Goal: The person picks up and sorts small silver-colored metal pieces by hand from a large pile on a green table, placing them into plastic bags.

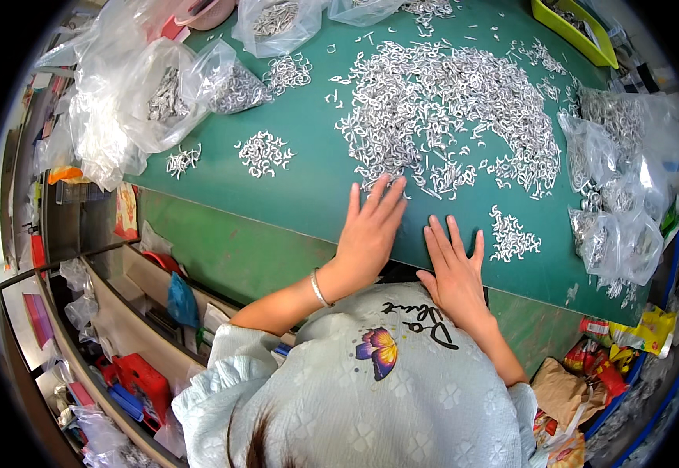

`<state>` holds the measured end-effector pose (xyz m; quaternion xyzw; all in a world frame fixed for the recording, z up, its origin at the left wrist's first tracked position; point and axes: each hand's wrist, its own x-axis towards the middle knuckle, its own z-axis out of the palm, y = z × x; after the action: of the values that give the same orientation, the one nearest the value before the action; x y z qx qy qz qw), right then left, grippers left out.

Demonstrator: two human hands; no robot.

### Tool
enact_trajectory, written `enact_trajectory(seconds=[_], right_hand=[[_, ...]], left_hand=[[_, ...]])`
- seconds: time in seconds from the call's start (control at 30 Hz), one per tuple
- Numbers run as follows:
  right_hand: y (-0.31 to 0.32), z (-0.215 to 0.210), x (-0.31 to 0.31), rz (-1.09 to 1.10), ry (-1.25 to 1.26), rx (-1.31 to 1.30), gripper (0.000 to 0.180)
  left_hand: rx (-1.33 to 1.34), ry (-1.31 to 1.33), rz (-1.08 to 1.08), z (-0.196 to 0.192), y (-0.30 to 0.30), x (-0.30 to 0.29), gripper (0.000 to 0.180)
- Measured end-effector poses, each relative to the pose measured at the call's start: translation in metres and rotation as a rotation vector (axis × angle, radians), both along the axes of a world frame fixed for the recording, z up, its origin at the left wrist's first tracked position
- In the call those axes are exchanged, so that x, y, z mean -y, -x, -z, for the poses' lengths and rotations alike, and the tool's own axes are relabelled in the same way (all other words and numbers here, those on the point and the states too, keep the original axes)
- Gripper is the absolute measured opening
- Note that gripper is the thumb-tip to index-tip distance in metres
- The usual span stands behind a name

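My left hand point(370, 230) lies flat on the green table mat point(308, 187), fingers spread, its fingertips touching the near edge of a large heap of small silver metal hooks point(448, 109). A thin bracelet circles that wrist. My right hand point(455, 265) rests palm down on the mat near the table's front edge, fingers apart, holding nothing. A small cluster of hooks point(512, 235) lies just right of it. Two more little piles point(264, 152) sit on the mat to the left.
Clear plastic bags of hooks point(164, 97) crowd the left side, and more bags point(620, 226) line the right. A yellow-green tray point(577, 31) stands at the far right corner. Shelves with red bins point(140, 382) run below left; snack wrappers point(604, 366) lie at lower right.
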<state>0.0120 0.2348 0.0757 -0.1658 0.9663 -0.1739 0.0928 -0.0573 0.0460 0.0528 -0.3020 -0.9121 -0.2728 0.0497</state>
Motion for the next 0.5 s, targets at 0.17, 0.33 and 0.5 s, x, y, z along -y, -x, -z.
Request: enact_trajectory(seconds=[0.17, 0.33, 0.5], right_hand=[[0.038, 0.0, -0.001, 0.092, -0.034, -0.142, 0.066], [0.013, -0.002, -0.005, 0.029, -0.035, -0.055, 0.063], [0.022, -0.004, -0.012, 0.06, 0.008, -0.086, 0.063]], left_hand=[[0.043, -0.145, 0.074, -0.009, -0.002, -0.009, 0.048], [0.034, -0.049, 0.143, -0.004, 0.009, -0.016, 0.055], [0.155, -0.035, 0.274, -0.004, 0.0, -0.015, 0.056]])
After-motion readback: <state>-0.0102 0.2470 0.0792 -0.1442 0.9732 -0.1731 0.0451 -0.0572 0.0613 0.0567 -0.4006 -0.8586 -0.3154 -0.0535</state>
